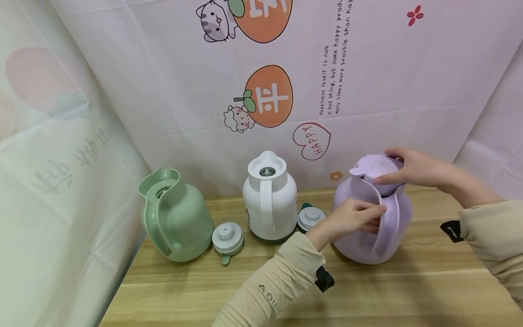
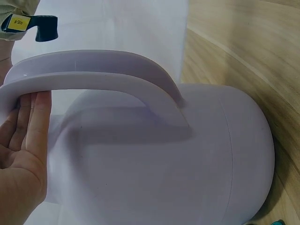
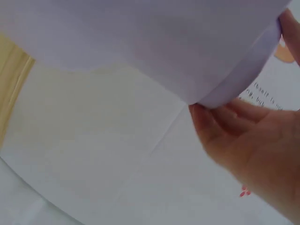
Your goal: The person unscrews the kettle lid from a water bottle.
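A purple thermos jug (image 1: 354, 249) stands at the right of the table. My left hand (image 1: 350, 219) holds its handle (image 1: 389, 229) near the top, thumb over it. The left wrist view shows the fingers (image 2: 38, 126) passed inside the handle loop. At the jug's mouth is a round purple lid (image 1: 380, 162) with a small tab, and my right hand (image 1: 422, 169) grips it from above with thumb and fingers spread round its rim. In the right wrist view, the fingers (image 3: 206, 129) lie against the lid's edge (image 3: 248, 77). How firmly the lid is seated cannot be told.
A green jug (image 1: 189, 227) and a white jug (image 1: 282, 209) stand lidless to the left. Beside them on the wooden table (image 1: 196, 290) lie a grey-and-green lid (image 1: 228, 240) and another lid (image 1: 311, 217), partly behind my left forearm. A printed cloth (image 1: 196, 100) hangs behind.
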Demonstrator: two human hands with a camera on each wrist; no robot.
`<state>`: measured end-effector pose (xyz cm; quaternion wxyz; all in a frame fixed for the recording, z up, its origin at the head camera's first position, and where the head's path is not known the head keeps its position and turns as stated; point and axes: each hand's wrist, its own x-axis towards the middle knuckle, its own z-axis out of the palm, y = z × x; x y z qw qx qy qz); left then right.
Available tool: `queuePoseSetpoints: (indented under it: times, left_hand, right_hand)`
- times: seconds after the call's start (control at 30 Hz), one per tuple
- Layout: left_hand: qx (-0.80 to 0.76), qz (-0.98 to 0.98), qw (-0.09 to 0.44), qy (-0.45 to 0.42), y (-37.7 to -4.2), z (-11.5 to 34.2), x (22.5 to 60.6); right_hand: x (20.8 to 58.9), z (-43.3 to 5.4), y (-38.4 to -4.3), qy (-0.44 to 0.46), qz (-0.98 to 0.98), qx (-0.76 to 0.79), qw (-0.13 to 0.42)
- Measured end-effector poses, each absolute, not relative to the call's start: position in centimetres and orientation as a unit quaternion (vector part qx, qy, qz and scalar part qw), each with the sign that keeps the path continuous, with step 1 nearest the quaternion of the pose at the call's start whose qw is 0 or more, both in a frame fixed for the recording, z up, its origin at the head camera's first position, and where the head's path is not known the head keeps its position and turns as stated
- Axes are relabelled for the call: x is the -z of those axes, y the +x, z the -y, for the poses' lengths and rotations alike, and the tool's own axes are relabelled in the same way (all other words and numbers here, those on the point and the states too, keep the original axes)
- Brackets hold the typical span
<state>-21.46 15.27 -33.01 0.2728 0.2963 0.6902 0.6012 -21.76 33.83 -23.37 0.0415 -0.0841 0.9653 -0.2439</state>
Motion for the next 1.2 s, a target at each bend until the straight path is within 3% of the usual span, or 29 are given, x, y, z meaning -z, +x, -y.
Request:
queuePoseSetpoints:
  times: [0.2, 0.47, 0.63, 1.2]
  left_hand:
    - [-0.600, -0.692, 0.272, 0.294, -21.4, -15.3, 32.9]
    - [-0.604, -0.688, 0.276, 0.293, -21.3, -15.3, 32.9]
    - [-0.607, -0.686, 0.276, 0.291, -21.3, -15.3, 32.9]
    - [-0.601, -0.692, 0.274, 0.290, -21.4, -15.3, 32.9]
  right_hand:
    - [22.9, -34.5, -21.9, -0.114, -0.941, 0.305, 0.094]
    - [22.9, -30.7, -21.1, 0.019, -0.991, 0.133, -0.012]
    - [22.9, -29.5, -20.9, 0.047, -0.995, 0.080, -0.023]
    - [22.2, -33.2, -22.3, -0.101, -0.959, 0.246, 0.097]
